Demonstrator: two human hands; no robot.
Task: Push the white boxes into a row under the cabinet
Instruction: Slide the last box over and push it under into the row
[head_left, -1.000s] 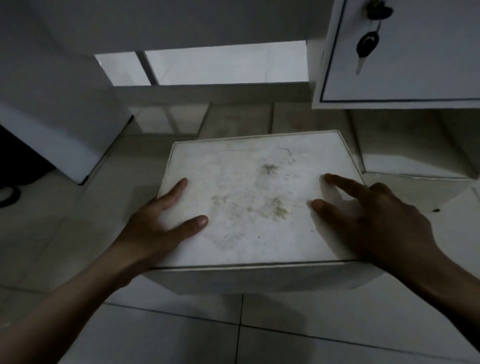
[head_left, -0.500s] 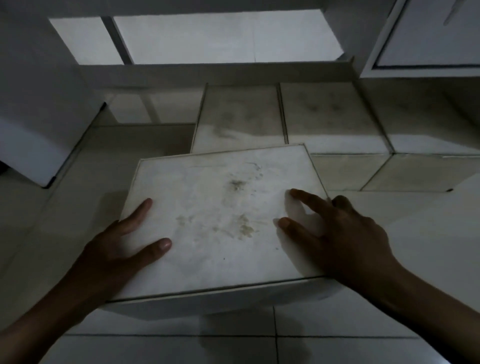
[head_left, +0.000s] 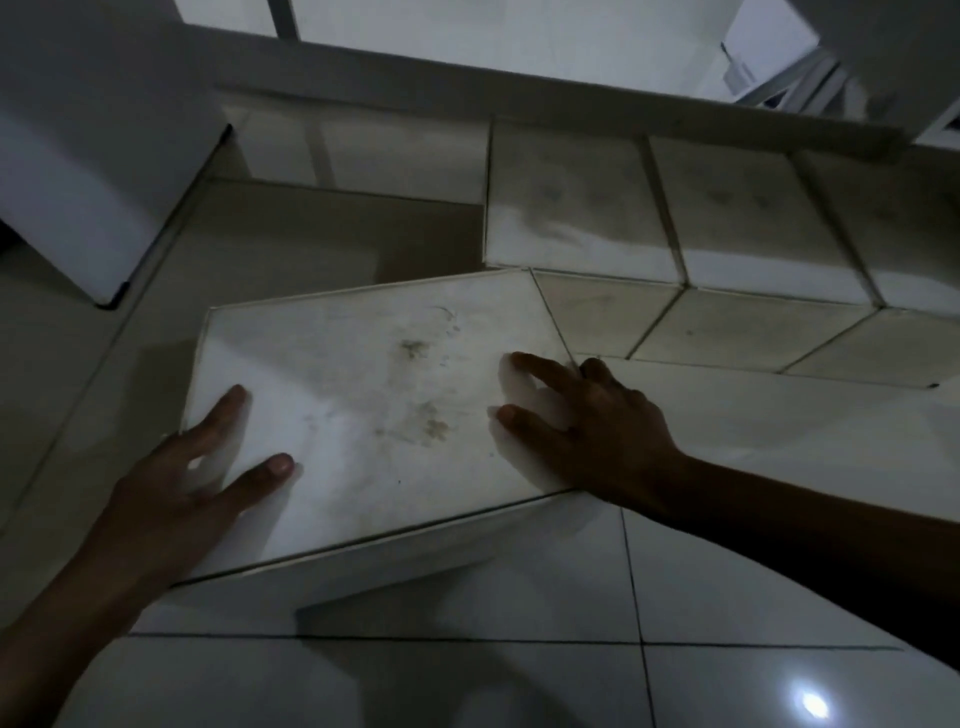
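A stained white box (head_left: 374, 410) sits on the tiled floor, turned a little anticlockwise. My left hand (head_left: 192, 478) lies flat on its near left corner, fingers spread. My right hand (head_left: 587, 431) presses on its right edge, fingers curled over the side. Behind it to the right, three more white boxes (head_left: 576, 208) (head_left: 737, 218) (head_left: 904, 234) stand side by side against the wall, under the cabinet (head_left: 893, 62). The far right corner of the stained box touches the front of the leftmost one.
A white cabinet or panel (head_left: 98, 171) stands at the left, its corner near the floor. Between it and the row of boxes lies a shadowed gap of floor (head_left: 337, 234). Glossy floor tiles (head_left: 519, 675) spread in front.
The stained box has slid forward and left and rotated anticlockwise, its far right corner now reaching the row. Both hands stayed on it. The camera tilted down and leftward.
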